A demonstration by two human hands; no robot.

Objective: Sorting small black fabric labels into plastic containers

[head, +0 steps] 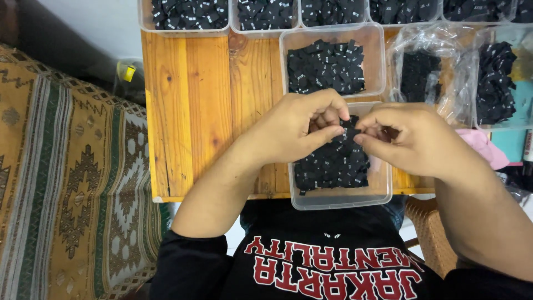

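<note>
My left hand and my right hand meet above a clear plastic tub at the near edge of a wooden table. The tub holds a heap of small black fabric labels with white print. Both hands pinch at a small black label between their fingertips, just over the heap. My forearms reach in from the bottom of the view, over a black shirt with red lettering.
A second clear tub of black labels sits behind the near one. Several more tubs line the far edge. Clear plastic bags of labels lie at right. A patterned woven rug covers the floor at left.
</note>
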